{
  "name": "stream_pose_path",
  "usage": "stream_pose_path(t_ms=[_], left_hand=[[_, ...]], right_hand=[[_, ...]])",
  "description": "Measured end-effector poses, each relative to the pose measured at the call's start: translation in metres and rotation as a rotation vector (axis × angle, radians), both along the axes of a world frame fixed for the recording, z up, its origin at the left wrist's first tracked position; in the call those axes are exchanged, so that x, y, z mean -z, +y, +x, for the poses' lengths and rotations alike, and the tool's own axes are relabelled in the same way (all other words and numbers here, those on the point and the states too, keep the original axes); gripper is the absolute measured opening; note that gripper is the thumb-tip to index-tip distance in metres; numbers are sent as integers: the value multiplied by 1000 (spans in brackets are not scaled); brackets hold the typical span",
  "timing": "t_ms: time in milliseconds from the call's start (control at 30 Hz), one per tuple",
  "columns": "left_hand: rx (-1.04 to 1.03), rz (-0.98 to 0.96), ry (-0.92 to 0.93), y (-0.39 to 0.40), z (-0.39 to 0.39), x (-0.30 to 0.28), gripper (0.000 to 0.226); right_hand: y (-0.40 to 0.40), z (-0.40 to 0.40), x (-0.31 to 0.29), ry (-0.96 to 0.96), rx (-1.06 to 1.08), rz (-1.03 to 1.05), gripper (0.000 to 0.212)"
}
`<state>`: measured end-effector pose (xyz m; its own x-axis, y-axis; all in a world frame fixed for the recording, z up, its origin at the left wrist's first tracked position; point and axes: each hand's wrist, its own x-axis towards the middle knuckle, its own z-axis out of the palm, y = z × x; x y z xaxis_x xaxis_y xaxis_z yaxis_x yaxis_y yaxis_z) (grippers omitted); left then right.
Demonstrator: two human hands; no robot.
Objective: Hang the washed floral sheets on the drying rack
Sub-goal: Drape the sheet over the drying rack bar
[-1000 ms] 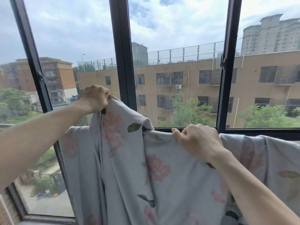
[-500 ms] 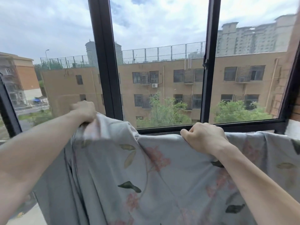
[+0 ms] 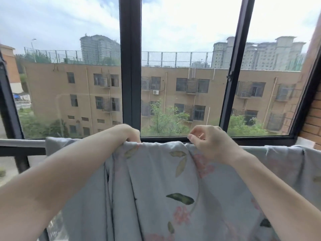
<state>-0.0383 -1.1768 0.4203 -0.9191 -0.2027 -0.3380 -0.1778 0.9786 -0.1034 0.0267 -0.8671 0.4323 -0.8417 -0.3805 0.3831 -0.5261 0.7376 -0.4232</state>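
Grey floral sheet [image 3: 156, 180], one, over one rail [image 3: 22, 143], left hand [image 3: 129, 133] grip clenching its edge, right hand [image 3: 211, 142] grip pinching it

Left hand's fingers [image 3: 133, 136] behind sheet [image 3: 156, 188]; sheet's lower part off-frame.

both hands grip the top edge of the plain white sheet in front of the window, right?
Not quite: the head view shows the sheet is pale grey with pink flowers and green leaves. The left hand and right hand do grip its top edge before the window.

Bright overcast daylight through window [image 3: 187, 70]; soft shadows, slight blur, wide-angle edge bending.
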Motion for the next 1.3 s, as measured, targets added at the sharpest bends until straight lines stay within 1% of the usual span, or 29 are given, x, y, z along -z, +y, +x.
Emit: stream_pose_path(t_ms=[67, 100, 167, 233, 267, 367, 433, 500, 633, 700, 800, 867, 933, 967, 1067, 1200, 1300], left_hand=[[20, 48, 37, 3, 0, 0, 24], [34, 74, 71, 2, 1, 1, 27], [47, 135, 170, 4, -1, 3, 29], [50, 213, 346, 2, 0, 3, 19], [45, 269, 454, -1, 2, 1, 13], [52, 463, 760, -10, 14, -16, 10], [94, 524, 899, -18, 33, -29, 7], [137, 497, 981, -29, 60, -36, 7], [198, 351, 1125, -64, 131, -27, 17], [203, 278, 1169, -81, 167, -16, 20], [187, 147, 1164, -104, 209, 2, 29], [177, 78, 1119, -118, 224, 13, 40], [194, 48, 1068, -127, 229, 20, 44], [212, 58, 1061, -130, 229, 22, 41], [283, 95, 1136, -137, 227, 26, 17], [315, 170, 1193, -137, 224, 17, 19], [349, 127, 1189, -136, 218, 6, 22]], right_hand=[[-47, 26, -3, -2, -118, 28, 24], [-69, 33, -1, -19, -138, 67, 27], [-98, 33, 7, -25, -80, 160, 41], [-113, 28, 17, 39, 52, 236, 60], [-119, 27, 20, 72, 102, 243, 65], [-128, 24, 21, 113, 162, 270, 65], [-129, 22, 20, 116, 198, 298, 61], [-126, 21, 19, 121, 233, 311, 62], [-119, 17, 20, 133, 259, 325, 61], [-120, 17, 21, 140, 263, 321, 59], [-127, 17, 23, 146, 267, 313, 60], [-131, 17, 24, 144, 274, 308, 60], [-132, 16, 25, 142, 281, 309, 59], [-132, 16, 25, 138, 283, 309, 59], [-131, 16, 24, 131, 283, 318, 56], [-128, 20, 20, 114, 293, 336, 53], [-126, 22, 18, 104, 292, 351, 56]])
